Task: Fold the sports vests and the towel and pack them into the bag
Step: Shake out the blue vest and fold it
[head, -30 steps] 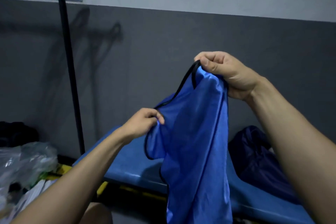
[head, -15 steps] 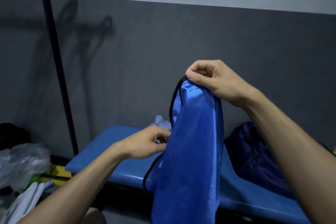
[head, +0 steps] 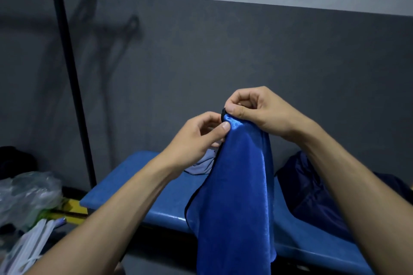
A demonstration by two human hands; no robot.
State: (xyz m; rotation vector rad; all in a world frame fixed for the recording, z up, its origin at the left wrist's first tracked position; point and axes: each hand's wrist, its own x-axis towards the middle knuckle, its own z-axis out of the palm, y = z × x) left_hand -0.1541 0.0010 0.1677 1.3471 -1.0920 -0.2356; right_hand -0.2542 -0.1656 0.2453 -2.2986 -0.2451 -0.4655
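A shiny blue sports vest point(head: 237, 196) with black trim hangs in front of me, gathered at its top. My right hand point(head: 259, 111) pinches the top of the vest between thumb and fingers. Just left of it, my left hand point(head: 196, 138) pinches the same gathered top, thumb on the fabric. A pale lilac cloth point(head: 204, 165) lies on the blue bench point(head: 156, 194) behind my left wrist, mostly hidden. A dark navy bag point(head: 312, 194) sits on the bench at the right, partly covered by my right forearm.
A black pole point(head: 71, 78) stands at the left against the grey wall. Clear plastic bags and white papers point(head: 26, 198) are piled at the lower left. A dark bundle point(head: 15, 158) lies by the wall at the far left.
My left hand rose from the vest's lower edge up to its top, beside my right hand. My right hand came down with the vest, which now hangs bunched and narrow.
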